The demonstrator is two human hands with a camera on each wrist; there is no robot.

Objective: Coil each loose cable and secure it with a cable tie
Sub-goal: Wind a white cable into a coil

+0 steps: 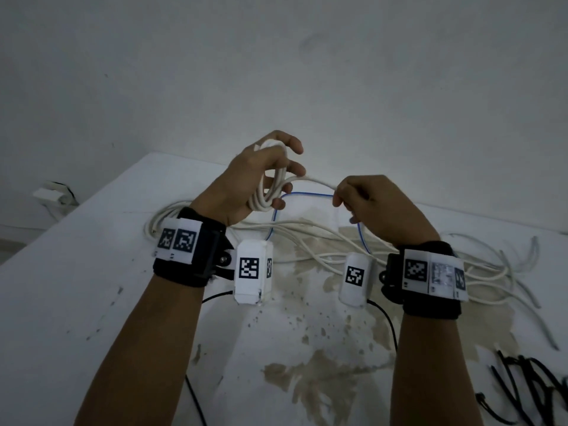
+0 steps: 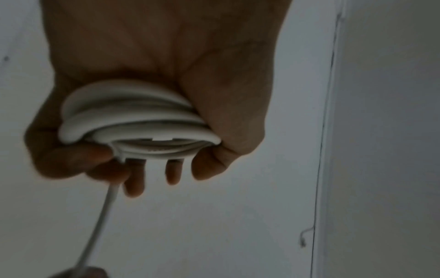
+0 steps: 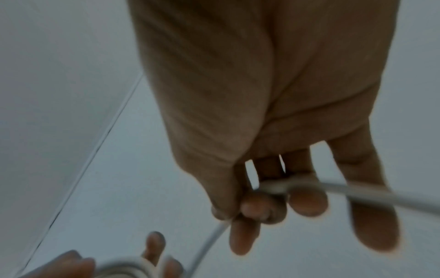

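Observation:
My left hand is raised above the table and grips a coil of thick white cable, its loops lying across the palm. From the coil a free length of the same cable runs right to my right hand, which pinches it between thumb and fingers. In the left wrist view that strand leaves the coil downward. The right wrist view shows the cable passing through my fingers and on toward the coil at the lower left.
Below my hands, on the stained white table, lie several loose white cables and a thin blue wire. Black cable ties lie at the front right. A white wall rises behind the table, with a socket at the left.

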